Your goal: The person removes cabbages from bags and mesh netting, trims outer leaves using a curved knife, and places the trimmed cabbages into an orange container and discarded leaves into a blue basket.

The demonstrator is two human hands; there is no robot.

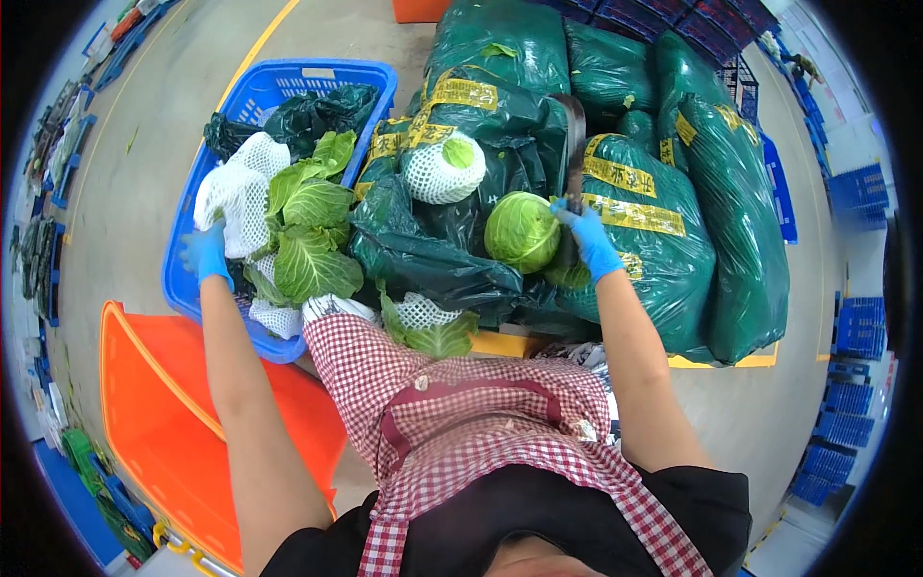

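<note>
My left hand (205, 250), in a blue glove, grips white foam netting (231, 197) at the left side of a blue crate (378, 88). Loose cabbage leaves (312, 255) and dark green plastic lie in that crate. My gloved right hand (584, 238) is closed on a long, dark, curved tool (574, 144), which I cannot make out clearly, beside a bare green cabbage (516, 234). Just behind that cabbage, another in white foam net (437, 178) sits on crumpled green bags (413, 240). More leaves and netting lie near my apron.
Stuffed green plastic sacks (726, 240) are heaped on the right, with dark crates (673, 19) behind them. A large orange bin (163, 385) stands at the lower left. Blue crates (856, 327) line the right edge of the view; pallets and goods line the left edge.
</note>
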